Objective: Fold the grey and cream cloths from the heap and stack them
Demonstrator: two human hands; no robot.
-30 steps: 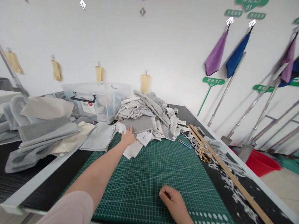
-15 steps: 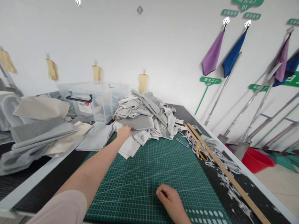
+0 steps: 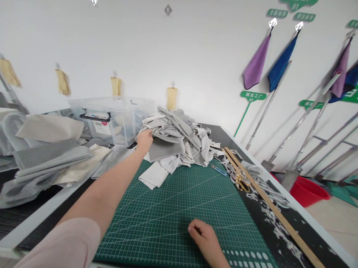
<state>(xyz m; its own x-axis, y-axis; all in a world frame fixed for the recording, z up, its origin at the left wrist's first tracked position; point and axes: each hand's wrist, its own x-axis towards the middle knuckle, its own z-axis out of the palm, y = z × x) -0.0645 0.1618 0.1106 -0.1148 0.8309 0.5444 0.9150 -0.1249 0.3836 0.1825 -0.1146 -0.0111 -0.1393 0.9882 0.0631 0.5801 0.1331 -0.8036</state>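
Green wall sign (image 3: 299,2), upper edge cropped by the top of the view. Left fingertips, partly obscured at the cloth pile (image 3: 179,128). Contents of the lidded plastic box (image 3: 107,118), indistinct through its walls. Right forearm (image 3: 220,264), truncated below.

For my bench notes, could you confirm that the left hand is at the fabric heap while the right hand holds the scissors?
Not quite: in the head view, the left hand is at the fabric heap, but the right hand is over the cutting mat, away from the scissors.
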